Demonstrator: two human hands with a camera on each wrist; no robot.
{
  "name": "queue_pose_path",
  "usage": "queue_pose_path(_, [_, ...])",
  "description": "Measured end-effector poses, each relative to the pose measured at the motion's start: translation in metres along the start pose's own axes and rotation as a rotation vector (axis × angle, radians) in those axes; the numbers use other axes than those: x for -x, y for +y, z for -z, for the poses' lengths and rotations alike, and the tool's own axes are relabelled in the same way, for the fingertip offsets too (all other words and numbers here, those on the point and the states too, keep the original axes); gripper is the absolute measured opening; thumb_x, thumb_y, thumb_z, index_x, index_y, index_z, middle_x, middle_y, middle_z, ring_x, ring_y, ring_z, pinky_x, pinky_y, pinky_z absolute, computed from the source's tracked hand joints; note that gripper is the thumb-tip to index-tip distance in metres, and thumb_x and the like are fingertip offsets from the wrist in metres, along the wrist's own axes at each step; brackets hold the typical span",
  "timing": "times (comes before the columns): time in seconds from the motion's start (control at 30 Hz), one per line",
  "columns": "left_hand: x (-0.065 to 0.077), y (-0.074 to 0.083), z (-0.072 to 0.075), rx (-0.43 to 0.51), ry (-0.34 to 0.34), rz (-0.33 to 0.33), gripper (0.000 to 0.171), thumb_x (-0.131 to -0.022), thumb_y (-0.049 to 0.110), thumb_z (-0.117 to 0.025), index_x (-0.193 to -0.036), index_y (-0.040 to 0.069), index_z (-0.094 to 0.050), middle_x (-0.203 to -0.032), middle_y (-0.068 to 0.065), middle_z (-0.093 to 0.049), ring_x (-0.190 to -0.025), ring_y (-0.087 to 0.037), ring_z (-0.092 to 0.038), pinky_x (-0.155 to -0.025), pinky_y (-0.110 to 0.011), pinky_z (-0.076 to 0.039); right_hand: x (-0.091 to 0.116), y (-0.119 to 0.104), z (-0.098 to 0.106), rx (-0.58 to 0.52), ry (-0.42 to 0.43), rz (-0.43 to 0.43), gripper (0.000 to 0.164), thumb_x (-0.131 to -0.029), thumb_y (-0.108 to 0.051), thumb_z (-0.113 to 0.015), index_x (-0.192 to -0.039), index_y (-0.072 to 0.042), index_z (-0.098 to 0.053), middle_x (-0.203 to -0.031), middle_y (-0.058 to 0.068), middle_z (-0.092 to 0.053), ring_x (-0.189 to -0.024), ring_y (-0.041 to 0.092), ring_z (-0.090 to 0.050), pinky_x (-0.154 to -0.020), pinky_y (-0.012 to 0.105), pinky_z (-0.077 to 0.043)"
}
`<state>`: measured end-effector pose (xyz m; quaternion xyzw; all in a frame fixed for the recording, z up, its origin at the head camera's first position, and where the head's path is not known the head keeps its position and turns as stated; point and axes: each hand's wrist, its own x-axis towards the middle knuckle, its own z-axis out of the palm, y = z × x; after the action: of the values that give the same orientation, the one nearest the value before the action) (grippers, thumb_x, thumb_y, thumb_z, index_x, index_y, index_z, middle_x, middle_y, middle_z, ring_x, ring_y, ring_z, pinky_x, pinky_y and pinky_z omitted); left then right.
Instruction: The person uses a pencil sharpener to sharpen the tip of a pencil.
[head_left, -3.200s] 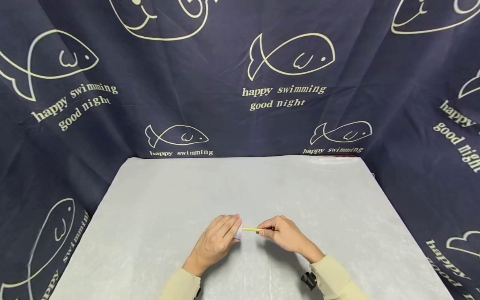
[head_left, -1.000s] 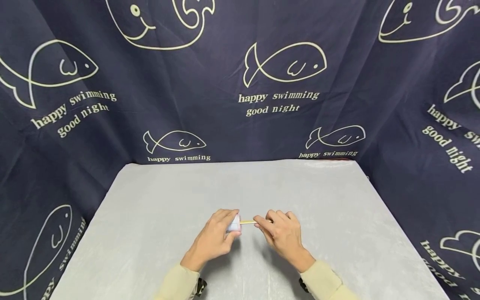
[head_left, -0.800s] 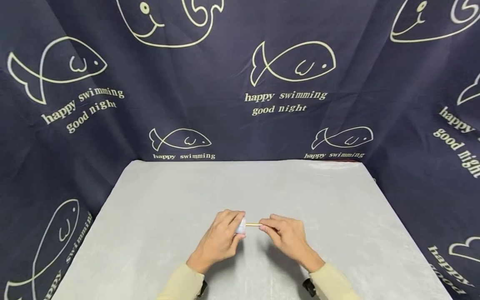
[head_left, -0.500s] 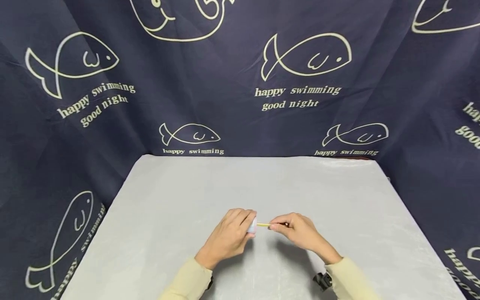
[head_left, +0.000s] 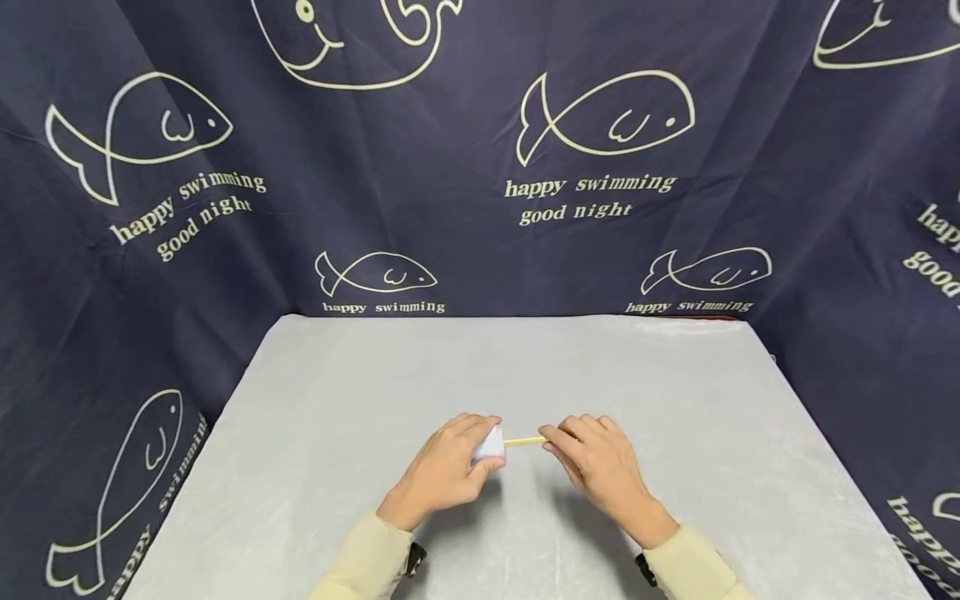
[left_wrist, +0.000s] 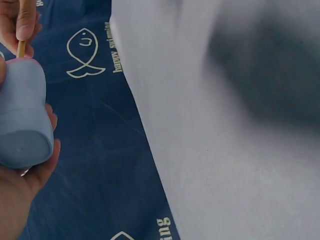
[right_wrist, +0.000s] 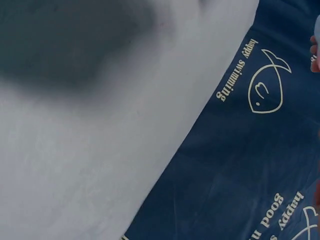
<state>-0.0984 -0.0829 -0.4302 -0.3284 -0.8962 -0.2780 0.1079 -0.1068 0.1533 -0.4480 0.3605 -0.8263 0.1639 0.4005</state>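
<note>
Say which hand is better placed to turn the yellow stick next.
Probably the right hand: it pinches the yellow stick, while the left hand is busy gripping the pale blue object.

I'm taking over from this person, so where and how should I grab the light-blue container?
Probably round the side wall of the light-blue container, coming from the left, as the left hand does. It is rounded, slightly waisted and held sideways, and the yellow stick meets its right end, so keep that clear.
</note>
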Motion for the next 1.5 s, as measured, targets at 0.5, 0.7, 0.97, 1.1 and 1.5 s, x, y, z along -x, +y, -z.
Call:
queue_pose_path(0.5, [0.004, -0.005, -0.003, -0.059, -0.001, -0.12, 0.043, -0.083, 0.027, -0.07, -0.114, -0.002, -0.063, -0.1, -0.007, -0.067, -0.088, -0.016, -0.06, -0.077, -0.028, -0.05, 0.005, -0.006, 0.004, -0.299, -0.299, -0.237, 0.014, -0.091, -0.028, -0.062, -0.081, -0.022, -0.07, -0.061, -0.02, -0.046, -0.051, -0.011, -0.027, -0.045, 0.008, -0.023])
queue_pose_path(0.7, [0.006, -0.007, -0.006, -0.189, 0.037, -0.202, 0.046, -0.085, 0.035, -0.066, -0.114, -0.001, -0.063, -0.103, -0.006, -0.067, -0.09, -0.015, -0.06, -0.083, -0.029, -0.048, 0.001, -0.003, 0.007, -0.426, -0.533, -0.455, 0.01, -0.088, -0.025, -0.065, -0.08, -0.026, -0.07, -0.056, -0.021, -0.042, -0.049, -0.008, -0.029, -0.047, 0.016, -0.027])
queue_pose_path(0.97, [0.006, -0.01, -0.009, -0.206, 0.032, -0.202, 0.048, -0.085, 0.036, -0.066, -0.116, 0.0, -0.063, -0.106, -0.007, -0.068, -0.094, -0.016, -0.061, -0.086, -0.03, -0.049, 0.006, -0.003, 0.003, -0.354, -0.435, -0.396, 0.014, -0.083, -0.022, -0.072, -0.09, -0.018, -0.06, -0.064, -0.02, -0.051, -0.054, -0.008, -0.033, -0.048, 0.015, -0.03])
queue_pose_path(1.1, [0.007, -0.012, -0.009, -0.184, 0.036, -0.179, 0.048, -0.085, 0.036, -0.067, -0.116, 0.0, -0.063, -0.107, -0.007, -0.068, -0.094, -0.016, -0.062, -0.085, -0.03, -0.049, 0.01, -0.003, -0.002, -0.327, -0.318, -0.336, 0.023, -0.076, -0.018, -0.077, -0.088, -0.018, -0.058, -0.069, -0.017, -0.059, -0.055, -0.008, -0.034, -0.048, 0.012, -0.03])
queue_pose_path(1.5, [0.002, -0.012, -0.004, -0.132, 0.085, -0.158, 0.048, -0.085, 0.032, -0.068, -0.118, -0.002, -0.062, -0.109, -0.008, -0.067, -0.096, -0.017, -0.062, -0.084, -0.03, -0.05, 0.004, 0.0, -0.009, -0.094, 0.041, -0.033, 0.029, -0.097, -0.033, -0.051, -0.088, -0.014, -0.071, -0.071, -0.009, -0.062, -0.053, 0.007, -0.045, -0.05, 0.02, -0.032])
